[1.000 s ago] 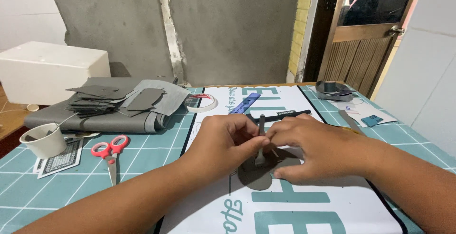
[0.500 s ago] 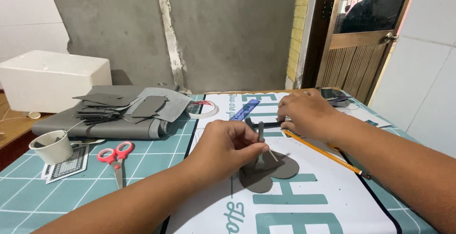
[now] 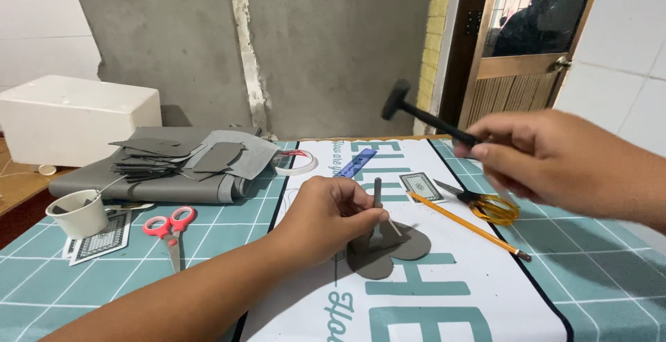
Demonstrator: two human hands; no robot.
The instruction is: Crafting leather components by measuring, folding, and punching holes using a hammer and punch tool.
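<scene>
My left hand (image 3: 331, 217) grips a thin dark metal punch (image 3: 377, 207), held upright with its tip on a grey heart-shaped leather piece (image 3: 392, 252) that lies on a white printed sheet (image 3: 444, 300). My right hand (image 3: 548, 161) is raised at the right and grips the handle of a small black hammer (image 3: 416, 112), whose head hangs in the air above and behind the punch.
A yellow pencil (image 3: 468, 225) and yellow-handled scissors (image 3: 485, 205) lie right of the leather. Red scissors (image 3: 168, 227), a white cup (image 3: 78, 212), a tape roll (image 3: 297, 161), a blue ruler (image 3: 356, 163) and stacked grey leather (image 3: 173, 165) sit left. A white foam box (image 3: 69, 116) stands behind.
My right hand left the punch, reached to the table's far right, and now holds a hammer raised in the air. My left hand stays on the upright punch.
</scene>
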